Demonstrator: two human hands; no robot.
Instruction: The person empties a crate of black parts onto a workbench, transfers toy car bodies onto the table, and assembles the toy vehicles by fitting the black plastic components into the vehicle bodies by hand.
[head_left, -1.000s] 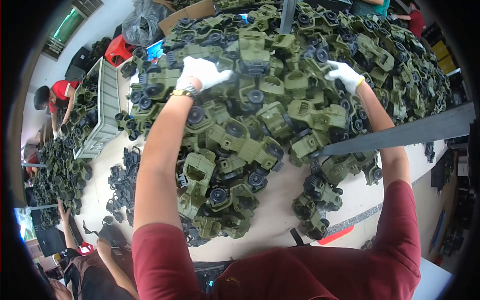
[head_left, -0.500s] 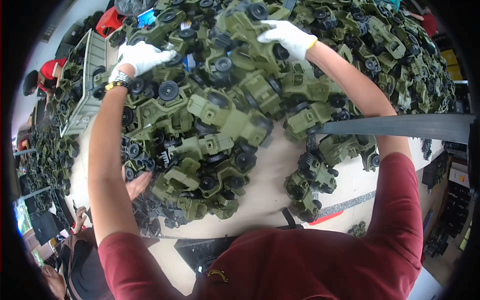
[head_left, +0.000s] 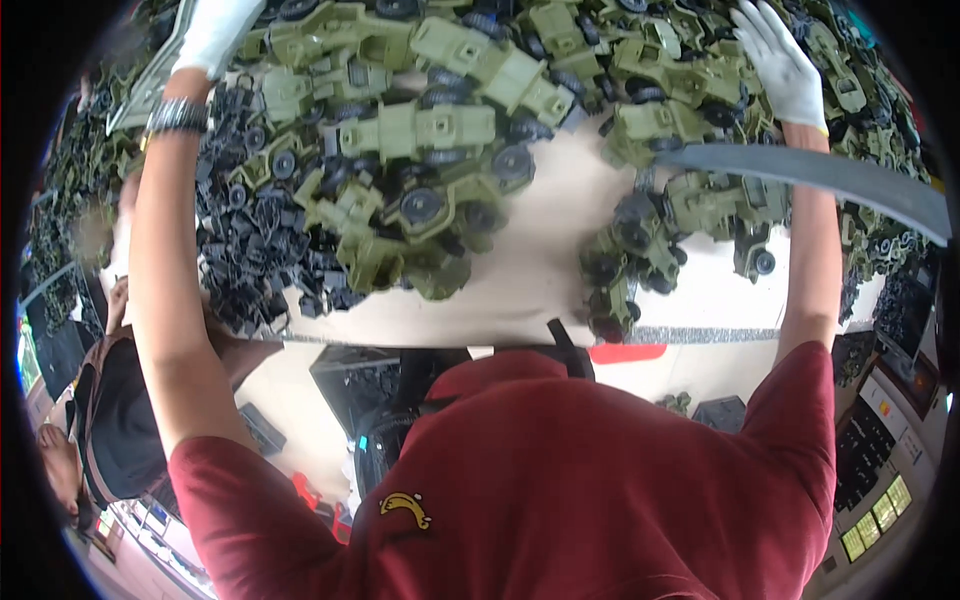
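Loads of olive-green toy jeeps (head_left: 415, 130) with black wheels are heaped across the bench (head_left: 545, 215), and my read is that the step in hand is a wide reach to both ends of the pile. The white-gloved left hand (head_left: 218, 35) is up at the top edge with its fingertips cut off, so I can't tell if it's gripping anything; jeeps sit just to its right, and a mess of small black plastic parts (head_left: 265, 220) lies closer to the person. The right hand (head_left: 782, 75), gloved too, is open, fingers stretched out right beside some jeeps, though I honestly can't say whether it's touching one. I'd reckon the next move calls for curling those fingers around a body without snagging neighbouring wheels, plus minding the right forearm (head_left: 812, 250) around that grey metal bar (head_left: 850, 175) crossing in front of it.
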